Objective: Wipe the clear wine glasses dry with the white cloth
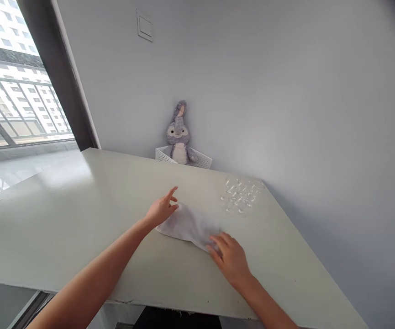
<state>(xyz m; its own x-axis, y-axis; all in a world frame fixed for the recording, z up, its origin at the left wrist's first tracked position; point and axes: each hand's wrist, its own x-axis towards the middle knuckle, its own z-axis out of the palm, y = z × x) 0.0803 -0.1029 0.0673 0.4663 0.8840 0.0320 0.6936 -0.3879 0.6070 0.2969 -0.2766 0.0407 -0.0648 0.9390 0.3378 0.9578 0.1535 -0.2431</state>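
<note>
A pale whitish-lavender cloth [192,225], lightly creased and longer than it is wide, lies on the pale table. At its upper left end is my left hand [161,211], index finger stretched out and thumb apart, close to the cloth's edge. My right hand [232,259] rests at the cloth's right end. Its fingers are spread and slightly bent, with the fingertips over the cloth and the thumb by the near edge. Neither hand visibly pinches the fabric.
Several small clear, shiny pieces [241,196] lie on the pale table [108,205] to the right, near the wall. Behind the far edge, a purple plush toy [179,132] sits in a white perforated basket [202,160]. A window [19,100] is at the left.
</note>
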